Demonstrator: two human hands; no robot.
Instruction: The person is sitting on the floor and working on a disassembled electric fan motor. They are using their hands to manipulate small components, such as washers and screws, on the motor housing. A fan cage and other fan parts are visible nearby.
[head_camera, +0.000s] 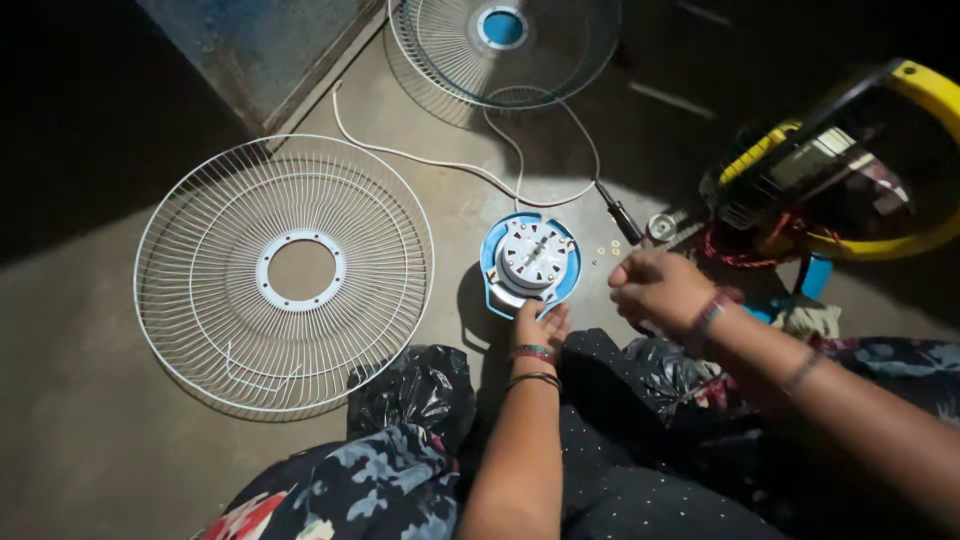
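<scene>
Down at the centre of the frame I see the round blue-and-white fan motor housing (530, 262) sitting on the bare concrete floor (90, 440), its pale motor face turned up. My left hand (541, 325) comes in from the lower middle and touches the housing's near edge, fingers bent loosely against the blue rim; it steadies the piece rather than wrapping around it. My right hand (660, 290) hovers just right of the housing, apart from it, with the fingers curled into a near-closed pinch. Whether something small sits between those fingertips I cannot tell. Bangles ring both wrists.

Between the housing and my right hand, a few tiny washers or screws (603, 250) lie scattered on the floor. A white power cord (440, 160) snakes from the upper middle down to a dark plug (620, 215) just above the small parts.

At the left of the frame lies a large white wire fan guard (200, 300) with an open centre ring. At the top middle, a second wire guard with a blue centre cap (502, 28) lies flat. At the upper right stands a yellow-and-black work lamp (850, 160). A black plastic bag (415, 385) is crumpled at the lower middle, beside my patterned clothing.
</scene>
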